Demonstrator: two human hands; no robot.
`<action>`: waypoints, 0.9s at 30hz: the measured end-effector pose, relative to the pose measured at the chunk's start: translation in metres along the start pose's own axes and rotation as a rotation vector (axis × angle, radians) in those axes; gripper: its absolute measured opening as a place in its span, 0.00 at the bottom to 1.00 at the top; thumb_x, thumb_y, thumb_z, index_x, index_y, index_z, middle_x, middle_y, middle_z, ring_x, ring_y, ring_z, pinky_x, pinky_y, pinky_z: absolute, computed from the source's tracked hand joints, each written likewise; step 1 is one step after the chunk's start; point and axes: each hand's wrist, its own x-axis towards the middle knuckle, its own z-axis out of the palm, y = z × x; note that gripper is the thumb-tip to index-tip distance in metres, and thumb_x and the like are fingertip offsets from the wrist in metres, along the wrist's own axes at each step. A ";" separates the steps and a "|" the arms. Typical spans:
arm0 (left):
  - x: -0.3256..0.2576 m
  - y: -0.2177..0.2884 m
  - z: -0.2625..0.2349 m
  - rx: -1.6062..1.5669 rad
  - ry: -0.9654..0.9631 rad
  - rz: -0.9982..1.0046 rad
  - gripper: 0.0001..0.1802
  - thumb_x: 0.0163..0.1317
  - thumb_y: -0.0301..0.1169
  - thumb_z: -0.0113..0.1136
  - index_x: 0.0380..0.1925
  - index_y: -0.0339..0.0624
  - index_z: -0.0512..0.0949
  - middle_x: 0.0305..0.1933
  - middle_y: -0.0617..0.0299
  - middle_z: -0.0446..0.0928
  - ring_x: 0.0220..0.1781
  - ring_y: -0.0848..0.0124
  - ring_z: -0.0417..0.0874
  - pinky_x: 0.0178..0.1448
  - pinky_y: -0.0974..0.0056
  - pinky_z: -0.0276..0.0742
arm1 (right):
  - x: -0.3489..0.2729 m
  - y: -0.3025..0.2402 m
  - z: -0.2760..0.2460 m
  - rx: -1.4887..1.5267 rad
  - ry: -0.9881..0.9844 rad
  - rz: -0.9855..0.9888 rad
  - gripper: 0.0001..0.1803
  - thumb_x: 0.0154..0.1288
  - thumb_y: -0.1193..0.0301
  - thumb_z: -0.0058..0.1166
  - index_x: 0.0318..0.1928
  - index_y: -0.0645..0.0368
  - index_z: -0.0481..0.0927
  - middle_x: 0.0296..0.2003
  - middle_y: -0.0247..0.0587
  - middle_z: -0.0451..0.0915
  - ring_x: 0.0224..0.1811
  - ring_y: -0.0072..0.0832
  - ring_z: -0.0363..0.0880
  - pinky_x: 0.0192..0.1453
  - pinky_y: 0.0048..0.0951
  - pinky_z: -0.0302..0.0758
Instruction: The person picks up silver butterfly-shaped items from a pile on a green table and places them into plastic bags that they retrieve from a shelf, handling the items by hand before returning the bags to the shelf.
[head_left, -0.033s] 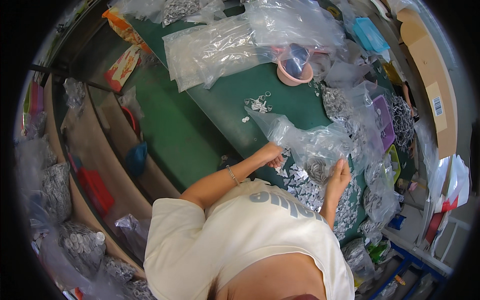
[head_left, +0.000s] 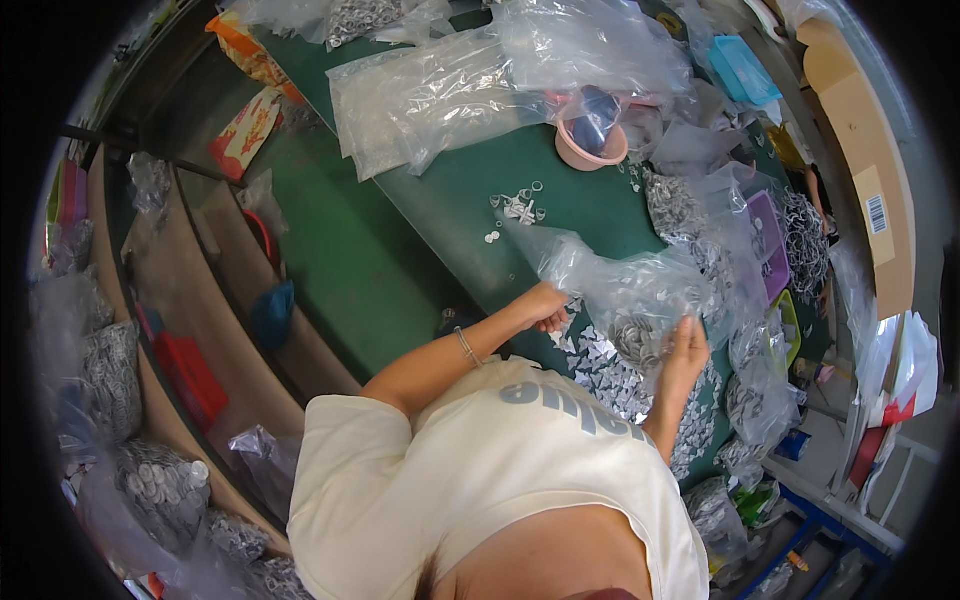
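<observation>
A clear plastic bag [head_left: 640,275] with a clump of grey metal pieces [head_left: 638,342] at its bottom is stretched between my hands. My left hand [head_left: 545,306] is closed at the bag's left side, its fingers curled and partly hidden. On the other side my right hand [head_left: 684,350] pinches the bag beside the clump, thumb and fingers pressed together. Many loose silvery, star-like flat pieces [head_left: 605,375] lie spread on the green table [head_left: 450,220] under and around the bag. Farther off sits a small pile of pale pieces and rings [head_left: 520,207].
Flat clear bags [head_left: 420,100] are stacked at the far side, beside a pink bowl [head_left: 590,148]. Along the right stand filled bags [head_left: 675,205], a purple basket [head_left: 768,240] and a cardboard box [head_left: 850,130]. Shelving with a red bin [head_left: 190,375] is on the left.
My right hand has shifted slightly to the right, and the bag with its clump hangs a little differently. My left hand stays almost where it was.
</observation>
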 end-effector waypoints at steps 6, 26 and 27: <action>0.009 0.007 -0.008 -0.088 -0.042 -0.072 0.13 0.50 0.34 0.51 0.15 0.36 0.72 0.11 0.63 0.66 0.08 0.76 0.62 0.12 0.72 0.56 | 0.006 -0.055 -0.005 0.161 -0.125 0.084 0.15 0.63 0.68 0.47 0.46 0.64 0.74 0.17 0.23 0.65 0.15 0.10 0.56 0.17 0.14 0.50; 0.037 -0.006 -0.012 -0.555 -0.518 -0.276 0.13 0.57 0.33 0.50 0.15 0.47 0.65 0.09 0.75 0.53 0.08 0.86 0.51 0.10 0.79 0.44 | 0.033 -0.093 0.036 0.252 -0.222 0.037 0.20 0.60 0.73 0.50 0.52 0.68 0.69 0.15 0.22 0.63 0.13 0.09 0.54 0.16 0.12 0.49; 0.036 -0.008 -0.010 -0.529 -0.548 -0.264 0.12 0.57 0.33 0.50 0.16 0.46 0.65 0.09 0.76 0.53 0.08 0.86 0.52 0.10 0.79 0.44 | 0.032 -0.099 0.034 0.182 -0.225 -0.011 0.21 0.59 0.74 0.51 0.53 0.68 0.68 0.16 0.20 0.63 0.13 0.08 0.54 0.16 0.12 0.48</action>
